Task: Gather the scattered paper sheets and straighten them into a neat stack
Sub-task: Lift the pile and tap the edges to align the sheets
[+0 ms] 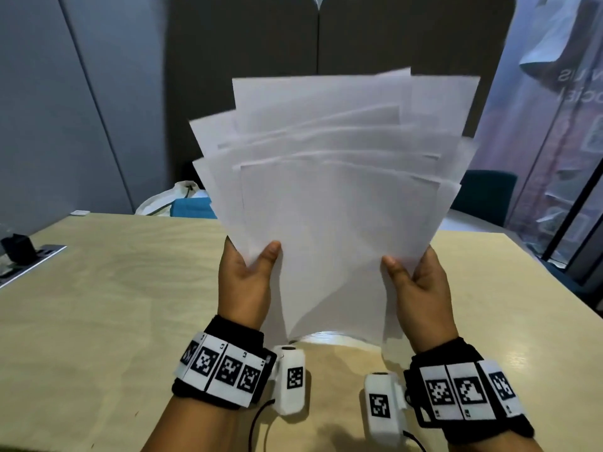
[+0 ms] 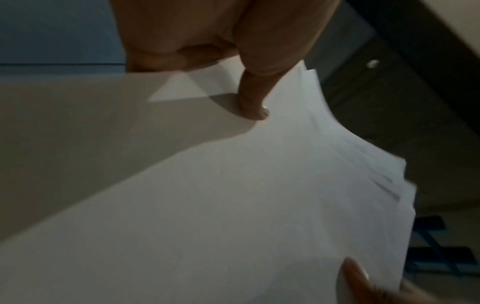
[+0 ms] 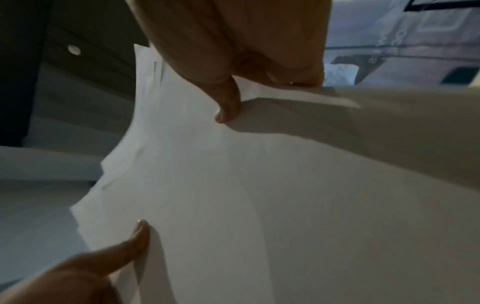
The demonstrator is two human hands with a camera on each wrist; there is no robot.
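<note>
While the left hand (image 1: 245,282) grips the left edge of the bundle, its thumb lies pressed flat across the front sheet and its fingers are hidden behind, so the paper is pinched between them. The fanned bundle of plain white paper sheets (image 1: 336,197) stands nearly upright above the pale wooden table (image 1: 98,288), its lower edge close to the tabletop near the wrists; whether it touches the wood cannot be told. The sheets are blank, thin and slightly translucent. They are not aligned: their top edges step up one behind another at different heights and angles, and corners jut out to both sides. Lower down the sheets narrow together and bow between the hands. In the left wrist view the staggered edges show as thin layered lines beside the thumb. The right hand (image 1: 421,285) holds the right edge the same way, thumb over the front, fingers curled behind. Black wristbands with white coded markers (image 1: 225,367) wrap both wrists.
</note>
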